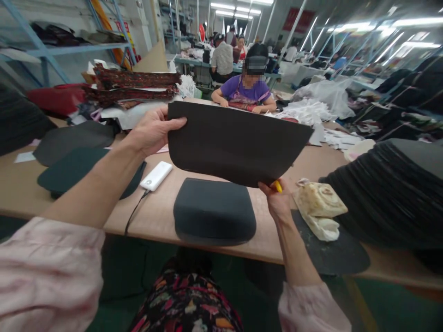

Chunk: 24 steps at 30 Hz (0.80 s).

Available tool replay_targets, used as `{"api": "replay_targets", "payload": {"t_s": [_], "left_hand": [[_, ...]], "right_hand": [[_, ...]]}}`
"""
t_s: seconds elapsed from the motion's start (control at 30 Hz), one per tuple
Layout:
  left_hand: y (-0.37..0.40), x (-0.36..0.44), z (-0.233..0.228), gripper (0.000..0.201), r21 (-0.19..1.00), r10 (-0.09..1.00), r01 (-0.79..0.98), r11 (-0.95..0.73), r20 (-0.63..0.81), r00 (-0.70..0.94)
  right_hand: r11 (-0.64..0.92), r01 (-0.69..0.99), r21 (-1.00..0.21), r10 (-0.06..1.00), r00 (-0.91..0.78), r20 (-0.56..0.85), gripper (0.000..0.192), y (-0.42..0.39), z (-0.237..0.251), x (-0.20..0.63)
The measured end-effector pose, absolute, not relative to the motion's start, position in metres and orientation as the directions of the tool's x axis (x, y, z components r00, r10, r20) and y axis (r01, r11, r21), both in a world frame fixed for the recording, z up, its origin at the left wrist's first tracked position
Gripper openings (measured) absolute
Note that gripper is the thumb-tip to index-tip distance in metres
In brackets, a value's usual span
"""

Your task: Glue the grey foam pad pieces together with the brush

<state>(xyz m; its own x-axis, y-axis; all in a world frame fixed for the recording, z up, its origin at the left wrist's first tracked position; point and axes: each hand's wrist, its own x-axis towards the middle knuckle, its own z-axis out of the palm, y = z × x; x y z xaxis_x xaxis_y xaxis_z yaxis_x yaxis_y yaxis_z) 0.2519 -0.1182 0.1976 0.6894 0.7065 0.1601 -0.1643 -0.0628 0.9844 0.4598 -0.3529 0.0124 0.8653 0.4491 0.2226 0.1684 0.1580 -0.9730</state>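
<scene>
On the left, two dark pieces (74, 173) lie on the table (265, 221), and the left arm reaches over one of them, slanting up and to the right. The left hand (152, 131) pinches the top left corner of a dark sheet (235, 140), with its thumb on the near side. A white box (156, 176) with a cord lies below that hand. The sheet is up in the air between the two hands, its long way going left to right, its right end a bit lower. Below it, closer to the body, a black panel (214, 212) lies on the table, long the same way. The right hand (278, 203) is nearer to this panel. It is lower than the left one, gripping the sheet's bottom edge near the right end, with a small yellow thing (278, 186) by its fingers; I can't tell what that is. The right arm slants up and left, beside a pale lump (321, 203).
</scene>
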Motion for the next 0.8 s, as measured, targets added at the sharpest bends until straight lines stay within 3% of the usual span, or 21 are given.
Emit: {"api": "replay_targets", "payload": {"t_s": [0.17, 0.23, 0.27, 0.3, 0.37, 0.4, 0.53, 0.7, 0.8], "left_hand": [[-0.1, 0.223, 0.133, 0.031, 0.964, 0.775, -0.163, -0.212, 0.267, 0.573], [-0.113, 0.206, 0.082, 0.031, 0.932, 0.799, 0.059, -0.357, 0.272, 0.536], [-0.124, 0.197, 0.056, 0.027, 0.883, 0.733, 0.178, -0.435, 0.232, 0.64], [-0.138, 0.188, 0.03, 0.024, 0.81, 0.589, 0.225, -0.542, 0.176, 0.789], [-0.168, 0.176, -0.013, 0.024, 0.683, 0.318, 0.179, -0.708, 0.083, 0.944], [-0.18, 0.173, -0.029, 0.027, 0.66, 0.282, 0.188, -0.727, 0.038, 0.959], [-0.197, 0.18, -0.06, 0.03, 0.76, 0.356, 0.243, -0.603, -0.016, 0.934], [-0.161, 0.202, -0.053, 0.032, 0.898, 0.489, 0.196, -0.393, 0.023, 0.872], [-0.135, 0.198, -0.033, 0.052, 0.972, 0.578, 0.117, -0.206, 0.024, 0.816]], "right_hand": [[0.282, 0.164, -0.945, 0.476, 0.831, 0.286, 0.044, -0.367, 0.018, 0.449], [0.272, 0.176, -0.946, 0.456, 0.842, 0.287, 0.042, -0.376, 0.02, 0.449], [0.261, 0.181, -0.948, 0.447, 0.848, 0.284, 0.04, -0.38, 0.021, 0.45], [0.248, 0.187, -0.951, 0.439, 0.853, 0.282, 0.039, -0.383, 0.022, 0.45], [0.219, 0.208, -0.953, 0.429, 0.857, 0.285, 0.038, -0.387, 0.024, 0.449], [0.199, 0.222, -0.954, 0.429, 0.856, 0.289, 0.037, -0.388, 0.026, 0.448], [0.143, 0.256, -0.956, 0.456, 0.841, 0.293, 0.037, -0.388, 0.038, 0.437], [0.187, 0.168, -0.968, 0.509, 0.826, 0.242, 0.041, -0.391, 0.048, 0.416], [0.17, 0.062, -0.984, 0.551, 0.822, 0.147, 0.043, -0.397, 0.039, 0.406]]}}
